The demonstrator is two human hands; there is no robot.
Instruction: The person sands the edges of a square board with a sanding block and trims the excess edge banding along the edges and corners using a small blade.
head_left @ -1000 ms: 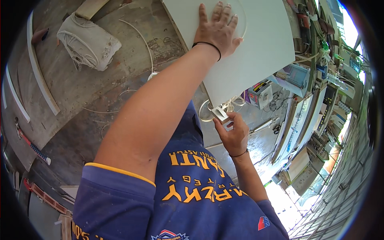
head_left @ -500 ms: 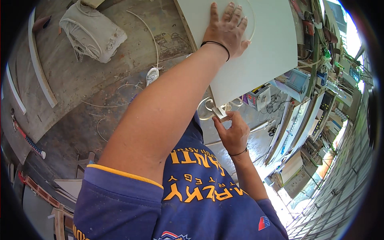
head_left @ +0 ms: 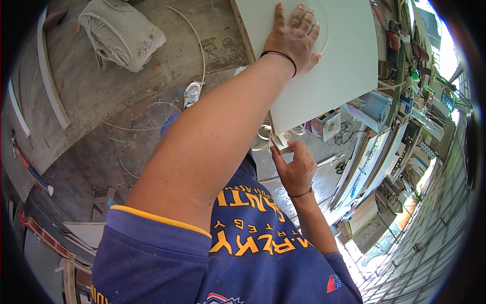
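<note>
My left hand (head_left: 293, 40) lies palm down on a large white panel (head_left: 349, 45), its fingers spread. A dark band circles that wrist. At the panel's near corner, my right hand (head_left: 296, 166) pinches a small flat block with a pale top and a brown edge (head_left: 282, 145) between thumb and fingers. The block touches or nearly touches the panel's edge; which of these, I cannot tell. Thin pale curled strips (head_left: 264, 133) hang beside the corner. Part of the block is hidden by my fingers.
A crumpled, dusty grey-white cloth (head_left: 121, 33) rests on the worn wooden table (head_left: 152, 66) at the left. A red-and-black handled tool (head_left: 31, 169) sits at its edge. Boxes (head_left: 325, 125), cables and stacked boards (head_left: 367, 162) stand at the right. A shoe (head_left: 192, 94) shows below.
The view has shifted slightly, so the panel and table sit a little differently in the picture. My left hand stays flat on the panel and my right hand keeps its pinch on the block.
</note>
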